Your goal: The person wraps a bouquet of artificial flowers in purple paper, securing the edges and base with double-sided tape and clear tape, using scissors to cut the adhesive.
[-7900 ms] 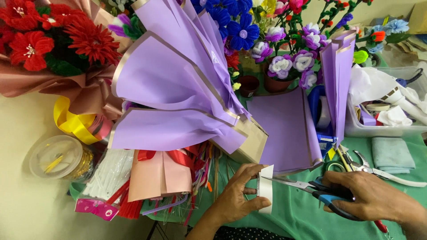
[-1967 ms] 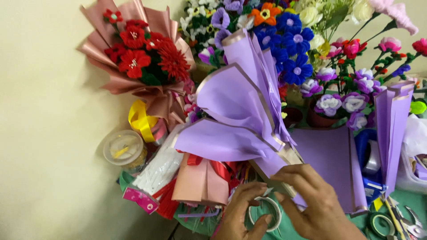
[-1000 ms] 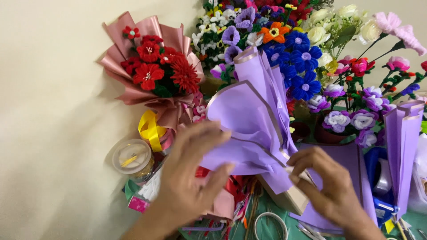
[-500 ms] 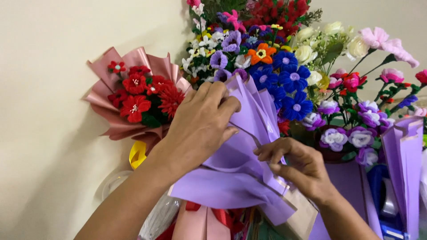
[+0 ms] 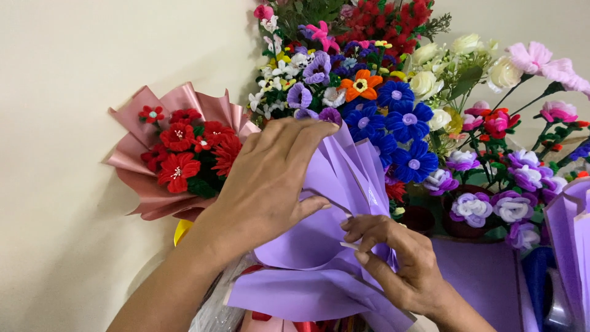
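Our left hand (image 5: pixel 264 184) has risen onto the purple wrapping paper (image 5: pixel 319 246), spread flat; our right hand (image 5: pixel 393 258) now pinches its fold, shaping the wrap.

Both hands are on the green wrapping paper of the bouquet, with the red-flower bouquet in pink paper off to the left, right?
Not quite: the head view shows the wrapping paper is purple, not green. The left hand and right hand are both on it, and the red-flower bouquet in pink paper is to the left.
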